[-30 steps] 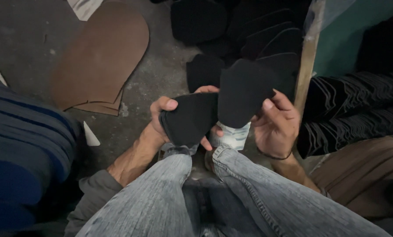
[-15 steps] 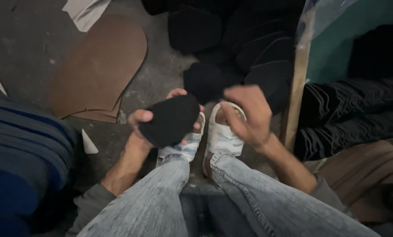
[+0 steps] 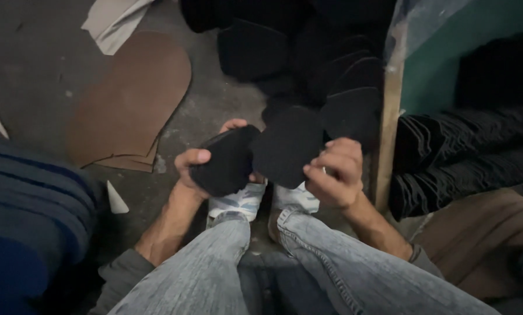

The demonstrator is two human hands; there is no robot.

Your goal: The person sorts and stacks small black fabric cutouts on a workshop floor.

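Grey concrete floor (image 3: 45, 70) with brown cut-out sheet (image 3: 127, 105).

Two hands, the left hand (image 3: 194, 166) and right hand (image 3: 334, 175), each hold one black foam piece (image 3: 229, 160), two in all (image 3: 287, 146). Two white shoes (image 3: 241, 201) show at six o'clock. One brown cut-out sheet (image 3: 130, 102) lies at ten o'clock. The black pile (image 3: 331, 64) at twelve o'clock cannot be counted.
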